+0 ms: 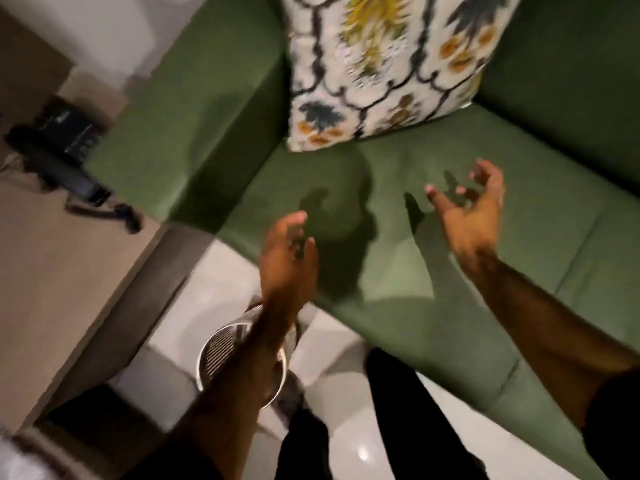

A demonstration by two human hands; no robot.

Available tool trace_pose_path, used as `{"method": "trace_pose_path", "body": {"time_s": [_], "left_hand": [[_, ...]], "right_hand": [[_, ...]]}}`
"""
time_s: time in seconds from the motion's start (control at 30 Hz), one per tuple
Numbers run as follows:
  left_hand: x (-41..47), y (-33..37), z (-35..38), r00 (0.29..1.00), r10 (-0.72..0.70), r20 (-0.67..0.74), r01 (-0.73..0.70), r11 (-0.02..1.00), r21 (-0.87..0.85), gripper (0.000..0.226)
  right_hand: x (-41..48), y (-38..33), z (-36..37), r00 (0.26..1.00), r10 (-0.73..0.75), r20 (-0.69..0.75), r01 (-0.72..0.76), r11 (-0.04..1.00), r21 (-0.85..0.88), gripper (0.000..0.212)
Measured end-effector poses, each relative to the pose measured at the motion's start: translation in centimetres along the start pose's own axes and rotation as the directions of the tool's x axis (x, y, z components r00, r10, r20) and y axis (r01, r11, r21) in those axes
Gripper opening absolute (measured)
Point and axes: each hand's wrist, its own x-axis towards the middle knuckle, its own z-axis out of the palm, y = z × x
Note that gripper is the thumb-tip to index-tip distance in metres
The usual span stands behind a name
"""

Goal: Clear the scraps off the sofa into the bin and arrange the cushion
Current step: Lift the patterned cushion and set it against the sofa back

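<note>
A patterned white cushion (pixel 381 64) with blue, yellow and orange flowers leans upright in the corner of the green sofa (pixel 433 306), against its backrest. My left hand (pixel 287 258) hovers over the seat's front left corner, fingers loosely curled, nothing in it. My right hand (pixel 467 209) hangs above the middle of the seat, palm up, fingers apart and empty. Both hands are below the cushion and apart from it. A round metal mesh bin (pixel 221 351) stands on the floor beside the sofa, partly hidden under my left forearm. No scraps show on the seat.
A beige side table (pixel 52 271) at the left carries a black corded telephone (pixel 59 157). White glossy floor tiles (pixel 363 445) lie in front of the sofa. My dark-trousered legs (pixel 398 427) stand next to the bin.
</note>
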Motion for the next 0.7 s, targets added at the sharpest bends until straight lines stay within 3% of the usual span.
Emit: {"method": "trace_pose_path", "body": {"time_s": [0.03,0.1,0.2,0.27,0.37,0.47,0.7], "left_hand": [[2.7,2.1,2.2,0.998,0.053,0.016,-0.053,0.998,-0.025,0.047],[8.8,6.0,5.6,0.994,0.103,-0.031,-0.104,0.993,-0.049,0.076],[16.4,10.9,8.0,0.982,0.024,-0.185,-0.062,0.978,-0.199,0.111],[18.3,12.2,8.6,0.974,-0.017,-0.224,-0.019,0.987,-0.159,0.124],[18.3,11.1,8.0,0.992,0.038,-0.121,-0.059,0.984,-0.170,0.115],[18.8,11.0,7.4,0.999,0.045,0.019,-0.040,0.984,-0.176,0.095],[16.8,15.0,13.7,0.933,0.094,0.347,-0.100,0.995,-0.002,0.076]], "right_hand": [[3.6,-0.8,-0.8,1.000,0.018,-0.020,-0.018,1.000,0.001,0.089],[10.3,-2.8,-1.3,0.995,0.059,0.075,-0.059,0.998,-0.012,0.109],[17.7,-6.1,-0.5,0.940,-0.033,0.339,0.087,0.986,-0.143,0.130],[20.4,-7.8,0.0,0.903,-0.091,0.420,0.181,0.967,-0.180,0.130],[21.1,-8.4,0.2,0.860,-0.104,0.499,0.186,0.976,-0.118,0.135],[19.9,-6.0,-1.1,0.868,-0.114,0.483,0.137,0.991,-0.012,0.134],[13.8,3.0,-10.2,0.988,-0.004,0.158,-0.030,0.977,0.212,0.106]]}}
